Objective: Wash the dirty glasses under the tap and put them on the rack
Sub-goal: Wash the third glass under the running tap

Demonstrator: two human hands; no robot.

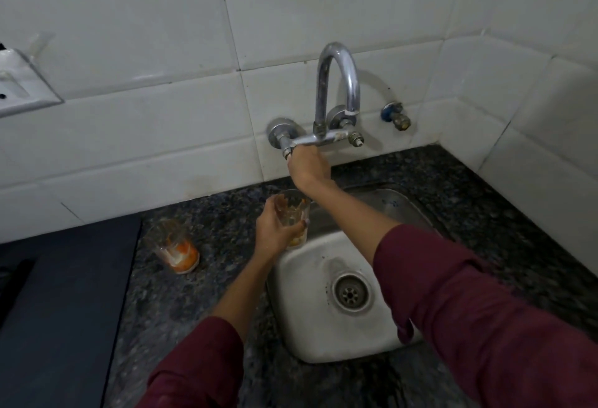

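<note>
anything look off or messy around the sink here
Nothing spilled or broken. The second glass stands upright on the counter left of the sink, streaked with orange residue. The tap shows no water running.

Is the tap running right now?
Off, it seems: no stream falls from the tap spout into the sink. The right hand is at its left valve.

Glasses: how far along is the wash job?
Done: nothing yet. No rack or clean glass is in view, and no water shows at the tap.
In hand: the left hand holds a glass with orange residue at the sink edge; the right hand is on the tap's left valve.
Left: wash this glass, then the second dirty glass on the counter, and rack both.
</note>
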